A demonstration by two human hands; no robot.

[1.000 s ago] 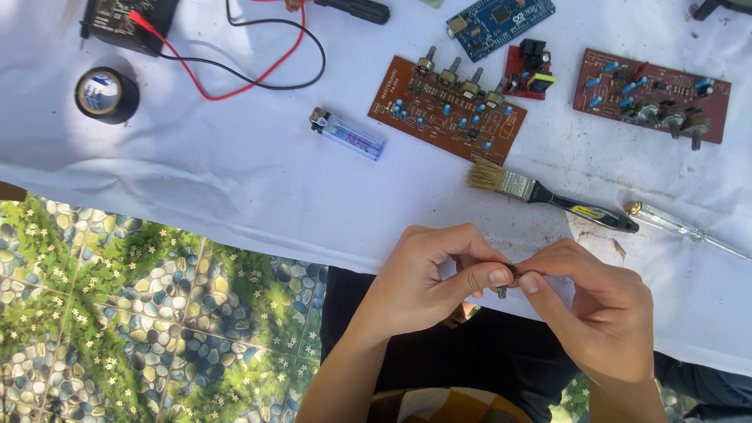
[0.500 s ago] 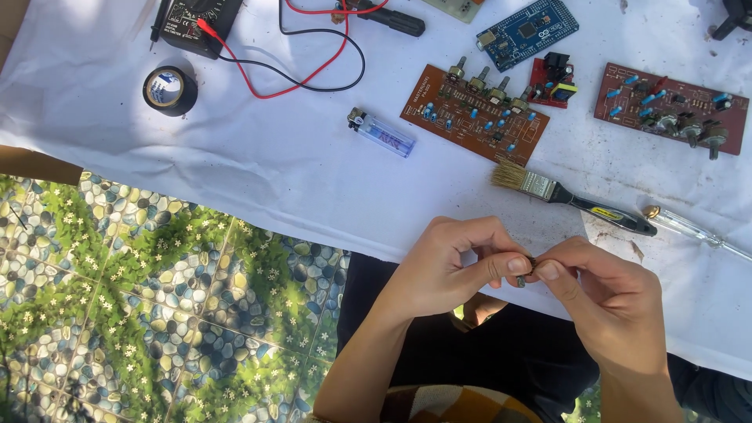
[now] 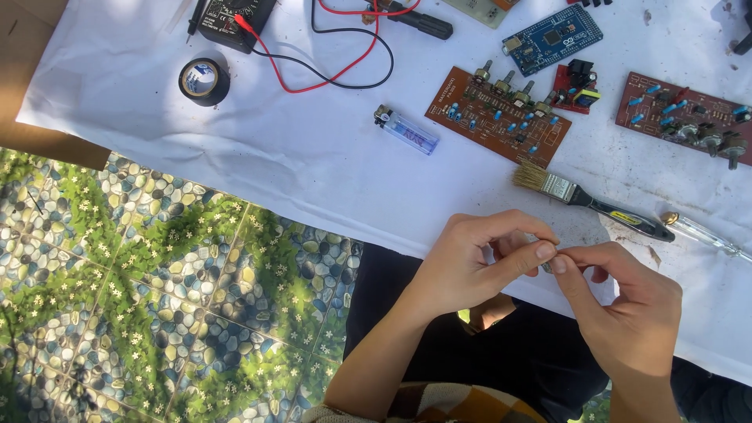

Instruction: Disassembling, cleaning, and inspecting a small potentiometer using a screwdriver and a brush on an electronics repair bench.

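Both hands pinched together on a tiny part (image 3: 547, 265): left hand (image 3: 470, 262), right hand (image 3: 627, 309), above my lap, brush (image 3: 583, 200) just beyond on the cloth (image 3: 313, 172).

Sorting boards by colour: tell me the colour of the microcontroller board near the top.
Blue; the microcontroller board shows in the head view.

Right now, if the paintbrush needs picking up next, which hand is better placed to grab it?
Probably the right hand. It sits nearer the paintbrush, whose black handle points toward that side, while the left hand is farther from the handle. Both hands pinch a small part between their fingertips, so one must let go first.
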